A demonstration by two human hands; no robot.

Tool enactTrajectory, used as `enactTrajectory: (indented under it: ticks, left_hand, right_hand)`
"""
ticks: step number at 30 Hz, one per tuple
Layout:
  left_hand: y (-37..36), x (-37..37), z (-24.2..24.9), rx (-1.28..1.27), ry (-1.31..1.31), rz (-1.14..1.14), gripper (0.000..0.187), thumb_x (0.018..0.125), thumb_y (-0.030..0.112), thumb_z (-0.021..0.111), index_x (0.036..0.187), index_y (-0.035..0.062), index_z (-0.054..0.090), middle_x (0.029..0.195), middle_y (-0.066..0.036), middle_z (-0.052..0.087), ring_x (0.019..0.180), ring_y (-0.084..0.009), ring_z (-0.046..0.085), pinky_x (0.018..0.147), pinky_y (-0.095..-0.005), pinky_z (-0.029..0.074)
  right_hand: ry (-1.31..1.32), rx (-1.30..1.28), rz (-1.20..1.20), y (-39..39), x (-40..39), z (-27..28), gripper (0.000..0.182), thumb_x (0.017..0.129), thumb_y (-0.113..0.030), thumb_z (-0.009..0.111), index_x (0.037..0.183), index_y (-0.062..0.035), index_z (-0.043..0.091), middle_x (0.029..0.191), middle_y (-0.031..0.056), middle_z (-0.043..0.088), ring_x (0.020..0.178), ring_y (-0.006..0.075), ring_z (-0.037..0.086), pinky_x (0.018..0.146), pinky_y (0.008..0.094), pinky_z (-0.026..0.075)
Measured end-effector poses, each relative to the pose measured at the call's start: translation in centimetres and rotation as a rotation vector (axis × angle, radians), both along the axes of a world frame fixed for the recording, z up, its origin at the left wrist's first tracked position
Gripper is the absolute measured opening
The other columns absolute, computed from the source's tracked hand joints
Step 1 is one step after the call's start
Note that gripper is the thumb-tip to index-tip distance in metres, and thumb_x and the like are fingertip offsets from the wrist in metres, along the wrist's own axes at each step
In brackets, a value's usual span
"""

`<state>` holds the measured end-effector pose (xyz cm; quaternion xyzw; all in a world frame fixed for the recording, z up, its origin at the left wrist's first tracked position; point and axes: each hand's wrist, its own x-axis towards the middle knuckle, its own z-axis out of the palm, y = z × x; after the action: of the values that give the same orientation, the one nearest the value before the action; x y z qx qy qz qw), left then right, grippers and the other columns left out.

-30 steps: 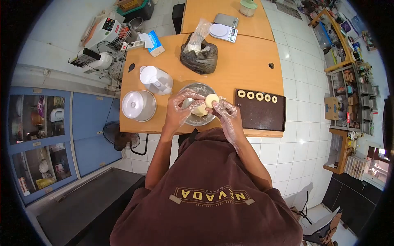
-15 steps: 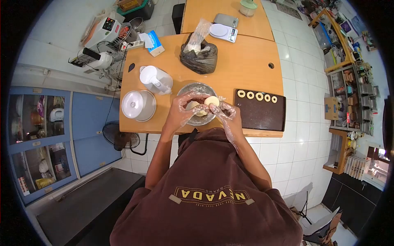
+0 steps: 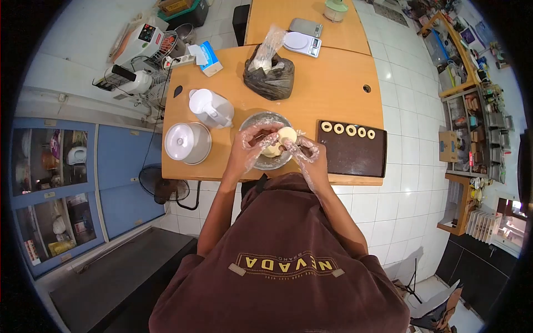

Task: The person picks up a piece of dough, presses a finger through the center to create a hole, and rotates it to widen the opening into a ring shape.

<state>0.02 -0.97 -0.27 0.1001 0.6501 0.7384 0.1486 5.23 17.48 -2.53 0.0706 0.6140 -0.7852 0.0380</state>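
A small, pale, flattened round of dough (image 3: 287,134) is held up between my two floured hands, above the rim of a metal bowl (image 3: 265,117). My left hand (image 3: 254,143) pinches its left side with the fingertips. From the right, my right hand (image 3: 308,155) grips its lower edge between thumb and fingers. A larger lump of dough (image 3: 271,150) lies in the bowl below, partly hidden by my left hand. To the right, a dark baking tray (image 3: 352,158) carries a row of several dough rings (image 3: 351,130) along its far edge.
At the left of the wooden table (image 3: 327,83) stand a white lidded container (image 3: 187,143) and a white pitcher (image 3: 211,108). Beyond the bowl are a black plastic bag (image 3: 269,77) and a kitchen scale (image 3: 301,44). A blue box (image 3: 210,58) stands at the far left corner.
The fingers of my left hand have shifted slightly on the dough round, and more of the lump in the bowl shows. The tray and its rings have not moved.
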Motion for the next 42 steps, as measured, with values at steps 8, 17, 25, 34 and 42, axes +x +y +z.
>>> enactTrajectory:
  ticks: [8,17,25,34,42]
  left_hand:
    - [0.3,0.3,-0.5,0.183,0.034,-0.001,0.031,0.095,0.004,0.071,0.125,-0.0011,0.07,0.115,-0.006,0.071,0.107,-0.0136,0.066,0.097,-0.0303,0.053]
    - [-0.6,-0.2,0.7,0.02,-0.045,-0.155,0.038,0.092,0.007,0.073,0.129,-0.0028,0.068,0.126,-0.012,0.068,0.116,-0.0184,0.065,0.105,-0.035,0.052]
    - [-1.6,-0.6,-1.1,0.11,0.006,-0.046,0.02,0.091,0.001,0.073,0.111,-0.0014,0.072,0.112,-0.008,0.072,0.105,-0.0172,0.067,0.098,-0.0326,0.053]
    - [-0.5,0.2,-0.1,0.056,-0.043,-0.067,0.03,0.094,0.006,0.072,0.123,-0.0024,0.069,0.111,-0.008,0.073,0.103,-0.0143,0.067,0.097,-0.0309,0.053]
    - [-0.5,0.3,-0.4,0.046,-0.05,-0.062,0.029,0.095,0.005,0.071,0.123,-0.0033,0.07,0.117,-0.01,0.073,0.108,-0.0166,0.067,0.098,-0.0317,0.054]
  right_hand:
    - [0.005,-0.022,0.008,0.1,-0.1,-0.1,0.021,0.099,-0.018,0.074,0.093,0.0011,0.071,0.089,-0.0012,0.068,0.086,0.0047,0.059,0.079,0.0243,0.048]
    - [-0.022,-0.056,0.074,0.6,0.0,-0.1,0.022,0.097,-0.02,0.076,0.098,0.0016,0.073,0.094,0.0009,0.07,0.091,0.0062,0.06,0.083,0.0264,0.048]
    - [-0.008,-0.053,0.12,0.8,0.1,-0.1,0.025,0.098,-0.022,0.074,0.105,0.0026,0.075,0.098,0.005,0.074,0.094,0.009,0.062,0.087,0.0281,0.049]
    - [0.029,0.0,0.104,0.5,0.2,0.7,0.024,0.098,-0.017,0.074,0.11,0.0037,0.073,0.101,0.0036,0.073,0.094,0.0076,0.062,0.084,0.026,0.05]
    - [0.026,0.059,0.073,0.4,0.4,0.2,0.02,0.098,-0.015,0.075,0.105,0.0031,0.073,0.096,0.0012,0.071,0.092,0.0069,0.061,0.081,0.0257,0.05]
